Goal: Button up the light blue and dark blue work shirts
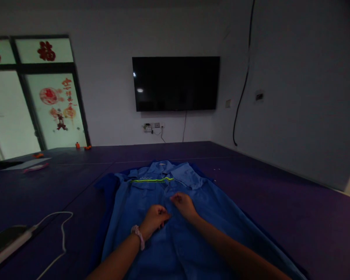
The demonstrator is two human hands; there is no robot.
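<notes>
I look across a dim room floored in dark purple matting (280,202), the widest surface in my view, running from the near edge to the pale walls. A black wall-mounted television (175,83) hangs at the centre of the far wall, with a socket strip (153,126) and trailing wires just below it. To the left stands a glazed door (37,97) carrying red paper decorations (56,103). A black cable (245,77) drops down the right-hand wall.

Spread flat on the matting in front of me lies a blue work shirt (175,217), collar pointing away toward the television, a yellow-green reflective stripe (151,180) crossing its chest. It rests on a darker blue cloth (106,202) whose edge shows along the shirt's left side.

Both my forearms reach over the shirt's front. My left hand (155,219), with a pale band (138,236) at the wrist, is curled into a loose fist on the fabric near the centre line, fingers narrowed; I cannot tell whether they pinch the cloth. My right hand (183,205) sits just beside it and slightly farther up, fingers bent inward and drawn close together at the shirt's centre line, touching the fabric; whether it grips anything is too dark to make out.

At the left edge, a white cord (62,229) loops across the matting near a flat dark device (6,241). Small orange items (83,146) sit by the door.
</notes>
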